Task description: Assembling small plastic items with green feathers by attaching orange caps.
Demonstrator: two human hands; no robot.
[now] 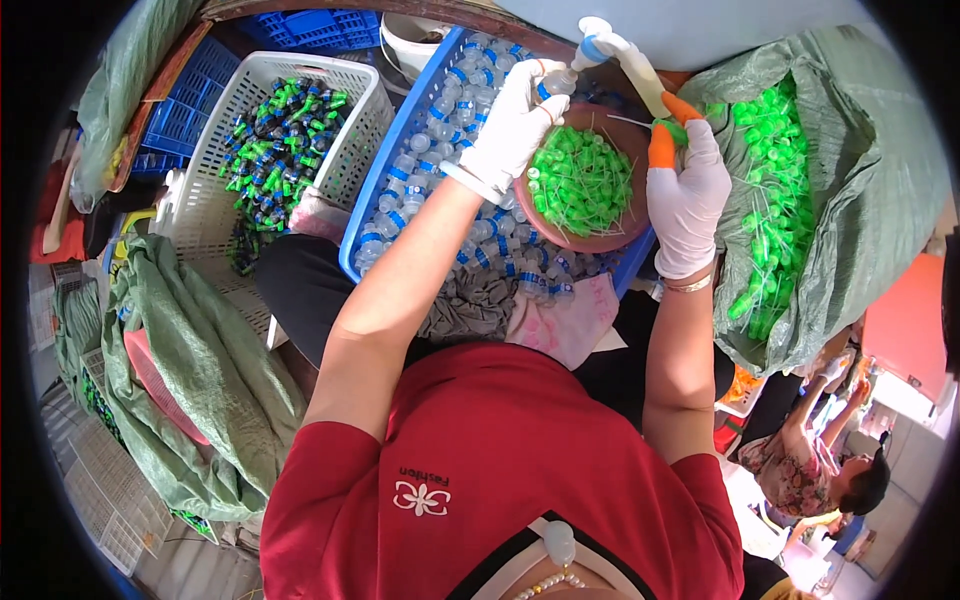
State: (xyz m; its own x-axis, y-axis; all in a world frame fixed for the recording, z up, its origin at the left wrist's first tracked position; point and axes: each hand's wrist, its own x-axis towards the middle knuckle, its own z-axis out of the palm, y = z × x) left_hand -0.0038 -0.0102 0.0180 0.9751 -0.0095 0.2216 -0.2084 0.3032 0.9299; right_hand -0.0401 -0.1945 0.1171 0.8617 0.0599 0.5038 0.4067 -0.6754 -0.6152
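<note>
My left hand [512, 125], in a white glove, grips a small clear bottle [558, 82] with a blue band under a white pipe spout [612, 45]. My right hand [688, 190], in a white glove with orange fingertips, pinches a green spray cap [672, 130] with a thin tube, just right of the bottle. Below both hands sits a brown bowl [560, 238] full of green spray caps. Under it a blue crate [372, 205] holds several clear bottles.
A white basket [205, 200] at the left holds several bottles with green caps. A green woven sack [850, 180] at the right is full of green caps. More green sacks [190, 370] lie lower left. Another person [820, 465] sits lower right.
</note>
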